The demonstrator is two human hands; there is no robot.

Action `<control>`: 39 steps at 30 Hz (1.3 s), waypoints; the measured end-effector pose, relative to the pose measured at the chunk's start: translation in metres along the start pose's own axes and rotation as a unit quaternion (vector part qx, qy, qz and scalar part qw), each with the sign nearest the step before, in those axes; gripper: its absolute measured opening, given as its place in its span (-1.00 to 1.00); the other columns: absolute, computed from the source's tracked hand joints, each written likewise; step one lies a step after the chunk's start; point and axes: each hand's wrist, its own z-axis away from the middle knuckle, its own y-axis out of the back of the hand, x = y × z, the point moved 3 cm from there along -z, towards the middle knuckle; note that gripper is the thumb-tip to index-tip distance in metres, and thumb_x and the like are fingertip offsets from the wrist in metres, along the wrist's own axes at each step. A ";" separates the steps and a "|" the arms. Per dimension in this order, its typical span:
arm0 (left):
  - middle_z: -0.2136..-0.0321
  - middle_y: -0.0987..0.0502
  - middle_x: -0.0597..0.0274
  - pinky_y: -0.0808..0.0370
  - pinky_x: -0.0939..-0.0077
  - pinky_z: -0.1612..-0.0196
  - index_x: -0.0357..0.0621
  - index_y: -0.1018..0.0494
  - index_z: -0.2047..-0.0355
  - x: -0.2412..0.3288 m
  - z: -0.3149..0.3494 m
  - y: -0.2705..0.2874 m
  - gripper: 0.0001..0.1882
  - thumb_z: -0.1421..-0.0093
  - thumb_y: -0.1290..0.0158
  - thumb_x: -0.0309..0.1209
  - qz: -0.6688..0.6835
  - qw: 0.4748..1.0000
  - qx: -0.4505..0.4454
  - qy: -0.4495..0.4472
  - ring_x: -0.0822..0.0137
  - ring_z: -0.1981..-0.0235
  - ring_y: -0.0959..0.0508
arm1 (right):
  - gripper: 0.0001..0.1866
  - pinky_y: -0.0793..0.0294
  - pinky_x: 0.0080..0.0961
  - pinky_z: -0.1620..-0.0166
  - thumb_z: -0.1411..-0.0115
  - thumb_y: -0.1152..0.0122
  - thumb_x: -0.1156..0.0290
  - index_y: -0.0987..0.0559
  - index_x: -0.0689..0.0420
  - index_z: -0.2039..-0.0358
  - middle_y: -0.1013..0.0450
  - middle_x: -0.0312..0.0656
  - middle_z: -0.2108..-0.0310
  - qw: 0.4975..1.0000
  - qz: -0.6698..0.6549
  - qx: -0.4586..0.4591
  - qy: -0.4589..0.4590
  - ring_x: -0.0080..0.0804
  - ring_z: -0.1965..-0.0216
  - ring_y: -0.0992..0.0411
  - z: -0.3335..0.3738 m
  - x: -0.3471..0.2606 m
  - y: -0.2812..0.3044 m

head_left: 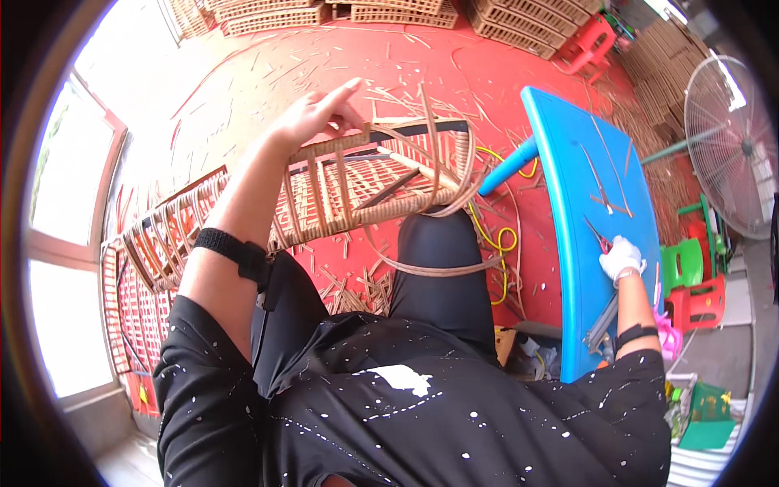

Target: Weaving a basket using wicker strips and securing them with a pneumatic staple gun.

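My bare left hand (329, 112) is over the far top edge of a woven wicker piece (365, 178), index finger stretched out and the others loosely bent, with nothing seen in it. The wicker piece has a dark frame wrapped in tan strips, and it rests by my knees. A loose tan strip (438, 269) loops from it across my right leg. On the right, my right hand (623, 258) wears a white glove and reaches onto the blue table (580, 178). Its fingers are closed around the end of a slim red-handled tool (599, 237), whose kind is unclear.
Cut strips (365, 292) litter the red floor. A yellow hose (505, 243) curls beside the table leg. Stacked wicker pieces (519, 24) stand at the back, a large fan (734, 146) at right, with red and green stools (698, 300) below. More lattice (130, 300) lies left.
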 end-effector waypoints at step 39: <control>0.52 -0.58 0.20 -0.54 0.51 0.25 -0.30 -0.66 0.46 0.005 0.000 -0.005 -0.25 -0.29 0.14 0.21 -0.011 0.999 0.020 -0.026 0.41 0.46 -0.49 | -0.73 -0.55 -0.14 0.31 -0.09 -0.20 0.16 -0.51 0.07 0.32 -0.52 -0.04 0.35 0.840 -0.105 0.324 0.422 -0.06 0.35 -0.55 0.086 -0.332 0.180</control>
